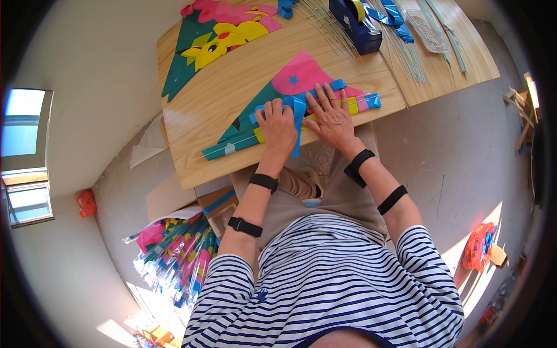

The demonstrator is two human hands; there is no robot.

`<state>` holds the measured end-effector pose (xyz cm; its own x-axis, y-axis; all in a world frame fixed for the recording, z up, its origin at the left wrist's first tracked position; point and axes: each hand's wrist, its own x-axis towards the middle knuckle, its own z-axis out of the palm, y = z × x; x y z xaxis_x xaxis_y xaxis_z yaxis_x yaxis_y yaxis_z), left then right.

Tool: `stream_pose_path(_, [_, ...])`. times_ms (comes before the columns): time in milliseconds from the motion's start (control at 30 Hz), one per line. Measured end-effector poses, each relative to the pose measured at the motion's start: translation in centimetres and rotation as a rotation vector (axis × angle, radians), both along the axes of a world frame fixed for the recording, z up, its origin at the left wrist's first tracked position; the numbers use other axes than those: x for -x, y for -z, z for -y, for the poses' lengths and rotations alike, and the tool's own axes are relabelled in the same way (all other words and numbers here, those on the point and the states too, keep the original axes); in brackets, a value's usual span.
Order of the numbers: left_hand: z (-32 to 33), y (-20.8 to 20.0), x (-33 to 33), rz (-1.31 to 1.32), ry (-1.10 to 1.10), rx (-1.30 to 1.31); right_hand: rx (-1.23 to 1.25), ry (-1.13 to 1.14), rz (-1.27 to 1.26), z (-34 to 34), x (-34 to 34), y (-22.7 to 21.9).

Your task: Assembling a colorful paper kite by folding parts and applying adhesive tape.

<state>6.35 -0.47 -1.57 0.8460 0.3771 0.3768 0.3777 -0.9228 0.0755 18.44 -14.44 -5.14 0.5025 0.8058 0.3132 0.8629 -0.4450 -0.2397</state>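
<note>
A pink and green kite sheet [301, 73] with a blue star lies folded at the front of the table. Along its near edge runs a thin pale rod [227, 145], beside a green, yellow, pink and blue band. My left hand [278, 129] is closed, its curled fingers gripping a shiny blue ribbon [298, 110]; one ribbon end hangs past the table edge. To its right, my right hand [335, 120] lies flat with fingers apart, pressing on the sheet and the blue strip. What lies under the palms is hidden.
On the wooden table [243, 75] a second kite sheet [223, 43] with a yellow cartoon figure lies at the back left. A dark blue tape dispenser [362, 36], thin rods [406, 58] and a clear plastic tray [427, 32] stand at the back right. Wrapped kites [177, 252] lie below left.
</note>
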Motion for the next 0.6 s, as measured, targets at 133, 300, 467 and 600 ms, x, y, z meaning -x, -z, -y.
stream_pose_path(133, [-0.5, 1.4, 0.7, 0.023, 0.051, 0.051, 0.000, -0.003, 0.006, 0.0, 0.0, -0.1])
stream_pose_path(300, [-1.0, 3.0, 1.4, 0.058, 0.104, 0.222, -0.005, -0.006, 0.006, 0.0, 0.0, 0.1])
stream_pose_path(467, [-1.2, 3.4, 1.9, 0.128, 0.121, 0.305, 0.005, -0.023, -0.032, 0.1, 0.0, -0.3])
stream_pose_path(600, [-1.1, 3.5, 1.9, 0.146, 0.116, 0.324, -0.009, -0.023, -0.056, 0.1, -0.3, -0.2])
